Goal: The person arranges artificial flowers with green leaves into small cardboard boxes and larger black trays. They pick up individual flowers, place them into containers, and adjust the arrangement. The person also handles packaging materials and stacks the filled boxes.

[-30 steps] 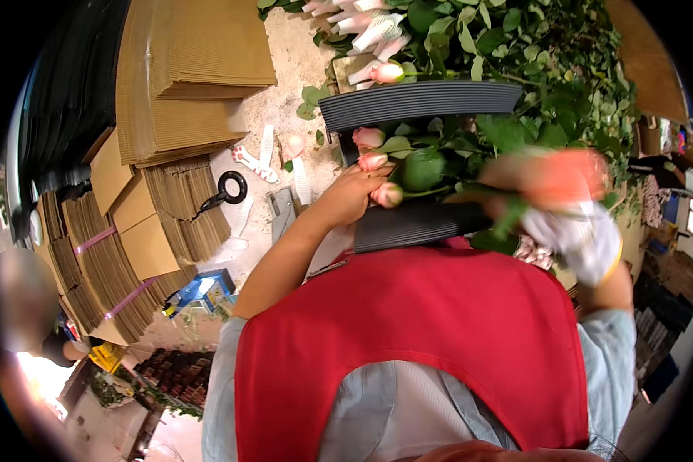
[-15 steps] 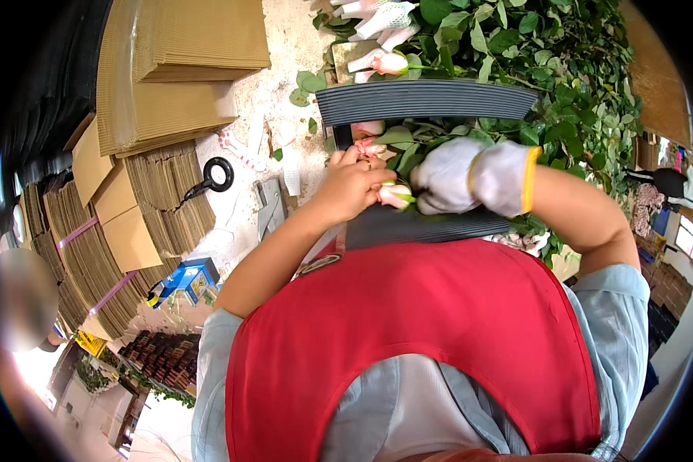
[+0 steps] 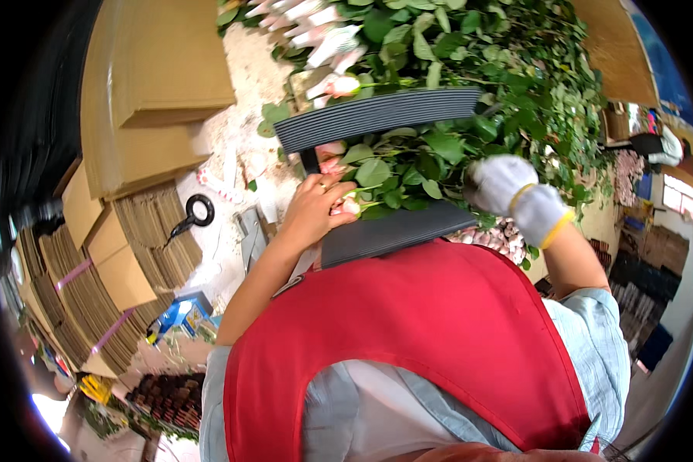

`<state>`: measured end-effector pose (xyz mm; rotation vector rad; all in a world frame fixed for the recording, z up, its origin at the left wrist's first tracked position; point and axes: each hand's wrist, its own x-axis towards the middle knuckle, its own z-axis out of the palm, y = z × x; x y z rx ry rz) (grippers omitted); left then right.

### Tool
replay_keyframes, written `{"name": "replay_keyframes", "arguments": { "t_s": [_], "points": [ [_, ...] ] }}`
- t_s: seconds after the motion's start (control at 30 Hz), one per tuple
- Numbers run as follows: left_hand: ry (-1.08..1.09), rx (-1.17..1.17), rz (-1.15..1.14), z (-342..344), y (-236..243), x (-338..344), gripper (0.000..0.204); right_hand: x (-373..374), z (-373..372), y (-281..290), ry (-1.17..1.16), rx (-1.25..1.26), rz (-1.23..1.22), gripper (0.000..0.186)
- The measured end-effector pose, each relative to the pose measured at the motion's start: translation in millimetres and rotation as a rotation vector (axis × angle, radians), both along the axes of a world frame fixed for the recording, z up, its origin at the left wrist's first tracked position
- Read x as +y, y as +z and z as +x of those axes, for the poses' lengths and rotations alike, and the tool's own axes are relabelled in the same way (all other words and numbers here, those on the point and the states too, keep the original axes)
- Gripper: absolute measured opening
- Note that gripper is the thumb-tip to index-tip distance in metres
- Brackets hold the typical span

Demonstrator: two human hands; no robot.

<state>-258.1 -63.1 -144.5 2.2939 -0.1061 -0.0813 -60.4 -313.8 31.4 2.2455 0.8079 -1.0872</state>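
Observation:
My bare left hand (image 3: 316, 206) is closed around the head of a pale pink rose (image 3: 349, 205). Another pink rose head (image 3: 331, 165) lies just beyond its fingers. The leafy stems (image 3: 408, 173) run rightward between the two raised sides of a dark grey ridged sheet (image 3: 381, 117); its near side (image 3: 393, 237) lies against my red apron. My right hand (image 3: 504, 186), in a white glove with a yellow cuff, is curled at the stem end of the leaves. Its fingertips are hidden, so what it grips cannot be made out.
Beyond the sheet lie roses in white net sleeves (image 3: 327, 38) and a large heap of green foliage (image 3: 516, 77). Cardboard stacks (image 3: 154, 100) stand on the left. A black tape roll (image 3: 200, 209), a grey metal tool (image 3: 252, 237) and a blue box (image 3: 185, 314) lie nearer.
My right hand has moved right, away from my left hand, along the stems. More leaves now show between the hands. My left hand stays at the rose heads, and the whole view has shifted.

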Motion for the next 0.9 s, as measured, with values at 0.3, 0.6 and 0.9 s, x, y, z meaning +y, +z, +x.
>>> {"name": "replay_keyframes", "arguments": {
  "t_s": [0.3,0.6,0.9],
  "points": [
    [0.072,-0.115,-0.12,-6,-19,-1,0.064,-107,-44,-131,0.012,-0.328,0.455,0.017],
    [0.057,-0.052,-0.147,-7,-13,-1,0.065,36,5,38,-0.109,0.236,0.924,0.029],
    [0.032,0.14,-0.145,-5,0,0,0.057,118,-24,-55,-0.075,0.174,0.561,0.032]
  ]
}}
